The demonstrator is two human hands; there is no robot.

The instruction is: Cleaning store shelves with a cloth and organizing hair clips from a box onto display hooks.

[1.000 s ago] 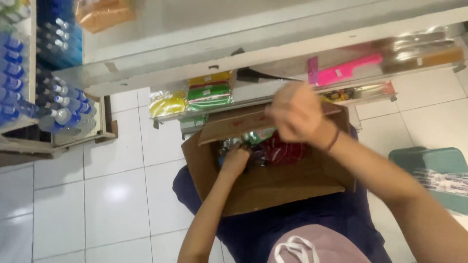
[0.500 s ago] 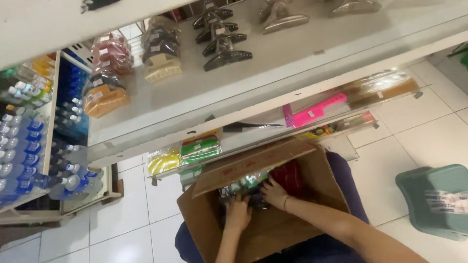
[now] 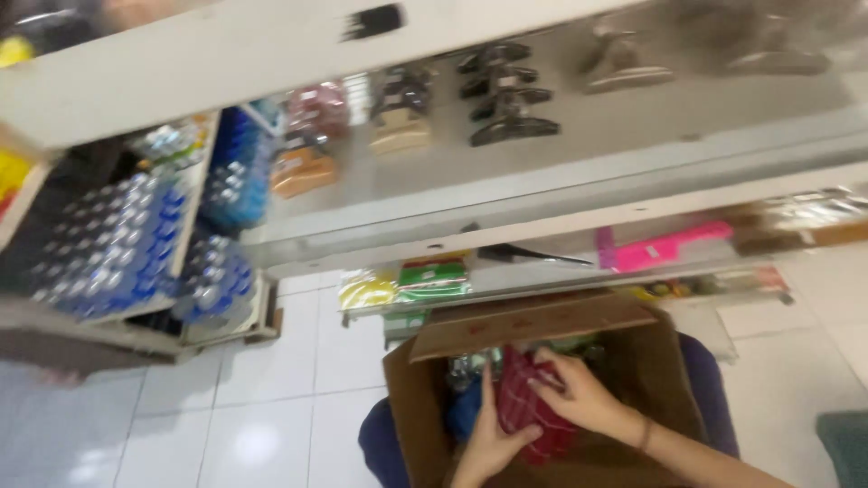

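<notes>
Red packet [image 3: 532, 411] sits inside the open cardboard box [image 3: 665, 380], lower centre of frame. Left hand [image 3: 493, 438] grips its lower edge; right hand [image 3: 579, 398] presses closed fingers on its top. Box walls hem both hands closely; a raised flap [image 3: 533, 323] overhangs the far edge. Shelf [image 3: 561, 226] with pink comb [image 3: 660, 248] crosses above; bottled water [image 3: 108, 244] upper left.

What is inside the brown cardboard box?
Inside the brown cardboard box, both hands grip a red checked packet, beside a blue item. Things beneath are covered.
</notes>
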